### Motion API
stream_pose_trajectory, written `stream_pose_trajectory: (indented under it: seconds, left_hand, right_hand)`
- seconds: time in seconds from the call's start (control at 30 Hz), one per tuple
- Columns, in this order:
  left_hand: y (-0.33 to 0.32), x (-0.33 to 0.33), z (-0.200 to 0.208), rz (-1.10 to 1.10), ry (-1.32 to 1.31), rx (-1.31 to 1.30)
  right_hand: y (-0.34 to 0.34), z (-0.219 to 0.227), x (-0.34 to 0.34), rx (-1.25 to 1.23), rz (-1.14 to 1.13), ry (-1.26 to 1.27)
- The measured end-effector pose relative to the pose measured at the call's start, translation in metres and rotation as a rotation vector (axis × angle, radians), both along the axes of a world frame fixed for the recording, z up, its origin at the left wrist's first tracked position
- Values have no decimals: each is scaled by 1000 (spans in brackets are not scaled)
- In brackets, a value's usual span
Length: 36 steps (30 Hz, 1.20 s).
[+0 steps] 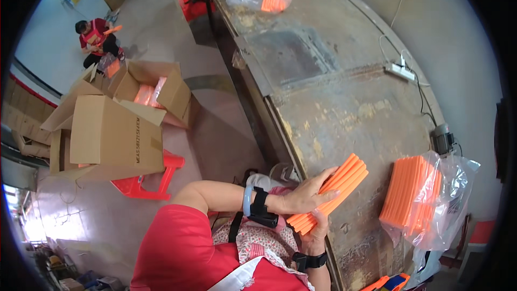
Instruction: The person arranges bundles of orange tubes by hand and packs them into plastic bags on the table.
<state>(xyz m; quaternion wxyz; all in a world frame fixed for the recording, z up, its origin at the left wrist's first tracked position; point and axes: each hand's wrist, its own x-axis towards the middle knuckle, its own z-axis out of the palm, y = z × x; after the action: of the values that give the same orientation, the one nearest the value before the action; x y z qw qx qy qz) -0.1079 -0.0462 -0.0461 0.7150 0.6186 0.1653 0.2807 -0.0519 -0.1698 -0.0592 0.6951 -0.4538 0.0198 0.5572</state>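
Over the edge of the tabletop (334, 113) slants a bundle of orange rods (346, 176): the left hand (306, 196) has its grip wrapped across the middle, the right hand (319, 230) its grip clasped near the lower end. Rightward, a clear plastic bag (456, 196) partly covers a stack of similar rods (403, 191).

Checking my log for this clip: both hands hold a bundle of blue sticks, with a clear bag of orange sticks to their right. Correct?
Not quite, the color is wrong: the head view shows that the bundle of sticks in the left hand and right hand is orange. The clear bag of orange sticks is to their right.
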Motion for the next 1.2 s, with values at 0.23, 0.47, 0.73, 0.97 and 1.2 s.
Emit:
stream_pose_trajectory:
  seconds: [0.23,0.47,0.73,0.97,1.2]
  left_hand:
    - [-6,-31,-14,-227,16,-449]
    - [51,-152,-121,-237,690,295]
    - [-5,-402,-336,-462,1457,398]
    - [75,-459,-184,185,1472,-90]
    - [243,-346,-4,796,899,56]
  right_hand:
    - [-22,6,-9,328,116,86]
    - [-69,8,-10,376,80,72]
    - [-63,23,-13,376,99,24]
    - [-64,21,7,362,92,-2]
    - [-48,15,41,380,37,94]
